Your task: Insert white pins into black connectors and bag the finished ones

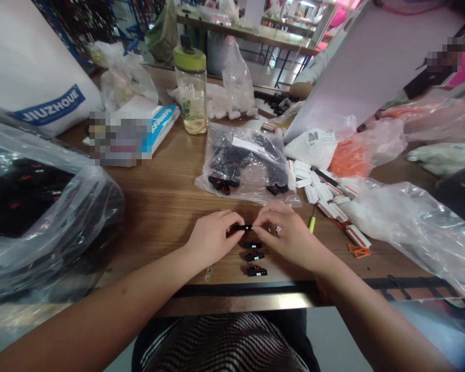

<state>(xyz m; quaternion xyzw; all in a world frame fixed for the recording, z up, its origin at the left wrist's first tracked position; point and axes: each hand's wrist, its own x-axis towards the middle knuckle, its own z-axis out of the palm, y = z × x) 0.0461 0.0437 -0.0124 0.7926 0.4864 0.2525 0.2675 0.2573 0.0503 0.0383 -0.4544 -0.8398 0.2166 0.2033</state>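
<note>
Between my two hands is a small black plastic part (246,227) with a pale mark on its face. My left hand (213,235) pinches its left end with thumb and forefinger. On its right end close the fingertips of my right hand (284,232), which wears a ring. Three similar black parts lie in a column below: the upper one (252,246), a middle one (254,256) with some red, and the lowest (257,271), with red on top. Just beyond my hands rests a clear bag (248,160) of black-and-red parts.
At the left stands a large open plastic bag (96,201) of black parts. White strips (318,194), an orange piece (358,251) and a yellow-green-handled tool (312,224) lie right. A green-lidded bottle (191,93) stands behind, near a blue-and-white book (160,126).
</note>
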